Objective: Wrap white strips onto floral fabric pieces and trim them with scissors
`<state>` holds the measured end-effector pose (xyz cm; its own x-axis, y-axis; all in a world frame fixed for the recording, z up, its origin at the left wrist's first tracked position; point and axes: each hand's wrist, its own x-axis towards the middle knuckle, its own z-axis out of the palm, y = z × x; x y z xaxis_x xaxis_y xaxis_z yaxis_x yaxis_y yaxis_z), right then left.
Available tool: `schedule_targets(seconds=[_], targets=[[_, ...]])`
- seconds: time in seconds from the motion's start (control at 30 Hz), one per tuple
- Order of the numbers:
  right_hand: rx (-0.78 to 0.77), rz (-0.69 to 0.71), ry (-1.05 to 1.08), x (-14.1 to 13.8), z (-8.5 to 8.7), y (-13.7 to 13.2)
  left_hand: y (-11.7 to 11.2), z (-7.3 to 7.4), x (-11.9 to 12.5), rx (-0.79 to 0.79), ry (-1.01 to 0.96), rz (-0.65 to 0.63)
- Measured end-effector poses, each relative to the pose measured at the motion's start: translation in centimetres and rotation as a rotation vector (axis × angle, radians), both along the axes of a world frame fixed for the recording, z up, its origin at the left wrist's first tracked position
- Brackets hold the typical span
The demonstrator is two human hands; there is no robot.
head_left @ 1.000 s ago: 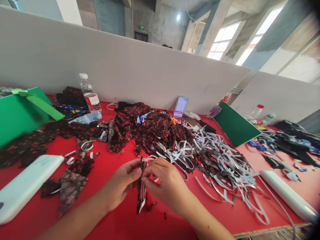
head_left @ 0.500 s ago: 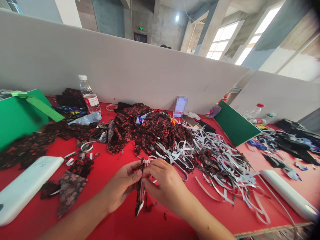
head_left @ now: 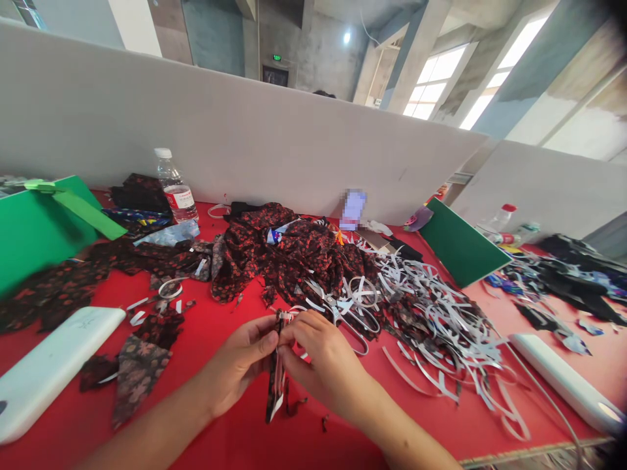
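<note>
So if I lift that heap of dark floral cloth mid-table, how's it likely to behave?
The heap of dark floral cloth will probably be floppy, since it lies in loose folds. It may come up unevenly, being bunched rather than flat. The scissors at its near right edge might shift too.

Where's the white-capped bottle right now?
In the head view, the white-capped bottle stands left of centre at the back of the red table, by the grey partition, just right of the dark cloth and behind the light-blue scrap.
</note>
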<state>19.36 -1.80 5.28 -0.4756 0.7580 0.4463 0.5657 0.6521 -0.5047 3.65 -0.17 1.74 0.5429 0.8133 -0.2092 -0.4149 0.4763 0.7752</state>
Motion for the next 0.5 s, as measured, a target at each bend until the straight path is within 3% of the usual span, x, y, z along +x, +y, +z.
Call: schedule_targets(seconds=[0.3,0.5], targets=[[0.065,-0.056,0.081,-0.07,-0.24,0.14,0.15,0.08,0.18,-0.061,-0.04,0.159],[0.122,-0.083,0.005,-0.18,-0.68,0.2,0.27,-0.24,0.26,-0.048,-0.018,0.167]])
